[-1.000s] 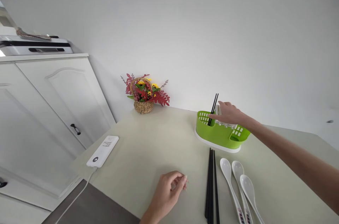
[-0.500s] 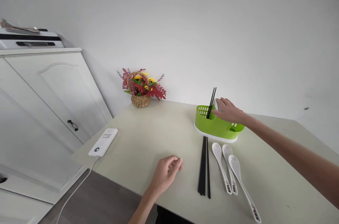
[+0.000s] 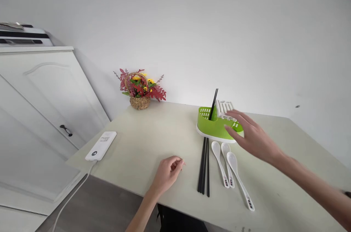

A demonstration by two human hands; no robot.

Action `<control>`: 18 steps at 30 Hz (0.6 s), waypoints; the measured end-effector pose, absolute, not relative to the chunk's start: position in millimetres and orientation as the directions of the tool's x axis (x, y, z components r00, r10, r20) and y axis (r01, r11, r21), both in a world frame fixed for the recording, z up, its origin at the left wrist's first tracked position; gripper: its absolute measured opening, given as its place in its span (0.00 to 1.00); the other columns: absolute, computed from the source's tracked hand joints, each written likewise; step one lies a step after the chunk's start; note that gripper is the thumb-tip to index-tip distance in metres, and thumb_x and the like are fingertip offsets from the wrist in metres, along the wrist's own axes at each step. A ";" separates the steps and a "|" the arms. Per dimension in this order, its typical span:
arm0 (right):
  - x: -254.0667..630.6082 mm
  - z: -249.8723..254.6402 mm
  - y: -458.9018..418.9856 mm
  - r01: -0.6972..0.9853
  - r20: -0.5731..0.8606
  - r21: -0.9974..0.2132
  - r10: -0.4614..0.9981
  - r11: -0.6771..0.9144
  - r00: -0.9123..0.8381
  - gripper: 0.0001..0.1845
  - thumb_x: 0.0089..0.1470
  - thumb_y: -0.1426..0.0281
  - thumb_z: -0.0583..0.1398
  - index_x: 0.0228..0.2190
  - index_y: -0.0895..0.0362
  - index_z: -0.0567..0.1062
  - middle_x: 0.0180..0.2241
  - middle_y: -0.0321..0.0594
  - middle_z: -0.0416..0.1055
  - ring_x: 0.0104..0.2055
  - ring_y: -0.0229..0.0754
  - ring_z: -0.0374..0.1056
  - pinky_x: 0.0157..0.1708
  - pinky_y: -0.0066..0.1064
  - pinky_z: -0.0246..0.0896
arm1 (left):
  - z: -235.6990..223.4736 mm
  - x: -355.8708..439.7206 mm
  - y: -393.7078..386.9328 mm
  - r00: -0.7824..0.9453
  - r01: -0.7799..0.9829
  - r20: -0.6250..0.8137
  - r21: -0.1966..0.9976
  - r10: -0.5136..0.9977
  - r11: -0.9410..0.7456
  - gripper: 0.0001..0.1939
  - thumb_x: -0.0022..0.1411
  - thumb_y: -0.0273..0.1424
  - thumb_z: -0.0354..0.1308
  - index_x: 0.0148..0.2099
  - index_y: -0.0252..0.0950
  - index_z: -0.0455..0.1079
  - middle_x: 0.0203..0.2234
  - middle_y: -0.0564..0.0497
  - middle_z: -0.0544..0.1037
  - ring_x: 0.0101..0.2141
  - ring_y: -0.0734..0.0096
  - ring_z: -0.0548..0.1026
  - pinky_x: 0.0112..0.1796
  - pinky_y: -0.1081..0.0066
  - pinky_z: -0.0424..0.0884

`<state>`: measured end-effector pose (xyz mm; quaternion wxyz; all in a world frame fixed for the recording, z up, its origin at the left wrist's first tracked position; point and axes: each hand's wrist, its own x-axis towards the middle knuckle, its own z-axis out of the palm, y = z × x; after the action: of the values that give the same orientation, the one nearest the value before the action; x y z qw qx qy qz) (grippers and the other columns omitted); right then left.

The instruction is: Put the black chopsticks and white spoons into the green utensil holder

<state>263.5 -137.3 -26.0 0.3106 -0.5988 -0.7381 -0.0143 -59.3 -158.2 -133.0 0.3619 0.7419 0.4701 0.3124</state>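
Head camera: a green plastic holder [image 3: 214, 128] stands at the back of the bench [image 3: 164, 129]. It has round ends, small holes in its sides and a white base [image 3: 212, 138]. Two thin, dark standing chopsticks [image 3: 213, 104] lean in its left part. A hard white rack [image 3: 225, 108] with slots sits at its middle.

The right hand [image 3: 253, 138] is in front of the holder's right side. Its fingers are open, with the thumb spread away. I cannot tell if the fingertips touch the rack. The left hand [image 3: 168, 173] is low over the bench. Its fingers are curled shut, and nothing shows in them.

Between the hands lie straight, smooth black chopsticks [image 3: 203, 169], side by side. Next to them are three shiny white spoons [image 3: 232, 160] with oval bowls and long handles.

A woven, bumpy flower basket [image 3: 140, 103] full of red leaves and yellow flowers stands by the wall [image 3: 192, 41]. A flat white block [image 3: 101, 146] with a cord [image 3: 74, 194] is at the left edge.

Half a second ago, the right hand was on top of the rack and hid most of it. Now it has come back, so the rack's slots show.
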 end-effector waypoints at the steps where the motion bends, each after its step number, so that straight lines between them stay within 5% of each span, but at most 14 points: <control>1: 264.7 -34.9 -155.0 0.881 0.474 -0.382 0.878 0.280 -0.074 0.24 0.67 0.52 0.51 0.58 0.48 0.70 0.62 0.43 0.69 0.62 0.53 0.67 0.54 0.44 0.69 | -134.1 -57.1 -159.0 0.371 0.504 0.134 0.802 0.919 -0.321 0.20 0.75 0.43 0.49 0.37 0.37 0.74 0.27 0.51 0.78 0.27 0.70 0.73 0.30 0.72 0.67; 4: 271.6 -74.5 -199.2 0.832 0.396 -0.532 0.915 0.156 0.081 0.21 0.65 0.51 0.53 0.50 0.47 0.74 0.54 0.42 0.75 0.46 0.49 0.75 0.29 0.34 0.70 | -140.0 -43.3 -163.2 0.374 0.607 0.185 0.692 0.909 -0.391 0.16 0.74 0.40 0.51 0.38 0.38 0.74 0.28 0.51 0.79 0.28 0.69 0.74 0.31 0.70 0.66; 6: 278.2 -106.9 -218.7 0.767 0.319 -0.640 0.922 0.040 0.218 0.21 0.62 0.49 0.54 0.45 0.49 0.76 0.50 0.43 0.77 0.42 0.48 0.76 0.25 0.33 0.68 | -145.6 -29.0 -166.1 0.363 0.671 0.231 0.607 0.903 -0.425 0.14 0.73 0.38 0.52 0.37 0.38 0.72 0.30 0.51 0.80 0.29 0.67 0.76 0.34 0.68 0.67; 11: 291.1 -173.4 -240.1 0.548 0.108 -0.813 0.874 -0.196 0.473 0.25 0.57 0.46 0.57 0.44 0.51 0.77 0.48 0.45 0.78 0.42 0.51 0.77 0.31 0.35 0.69 | -157.6 3.6 -169.1 0.363 0.757 0.329 0.442 0.872 -0.482 0.12 0.73 0.38 0.55 0.37 0.38 0.68 0.32 0.50 0.79 0.30 0.65 0.77 0.37 0.64 0.69; 18: 282.6 -196.2 -251.5 0.404 0.024 -0.881 0.828 -0.248 0.560 0.26 0.54 0.47 0.59 0.44 0.52 0.77 0.48 0.44 0.80 0.48 0.53 0.76 0.43 0.39 0.69 | -155.9 5.7 -169.9 0.374 0.789 0.328 0.379 0.868 -0.483 0.10 0.72 0.37 0.58 0.37 0.39 0.66 0.33 0.51 0.79 0.33 0.63 0.78 0.37 0.64 0.70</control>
<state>282.6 -251.5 -196.2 0.4581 -0.7552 -0.4077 0.2316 5.7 -169.9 -155.9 0.0796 0.8249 0.5022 0.2471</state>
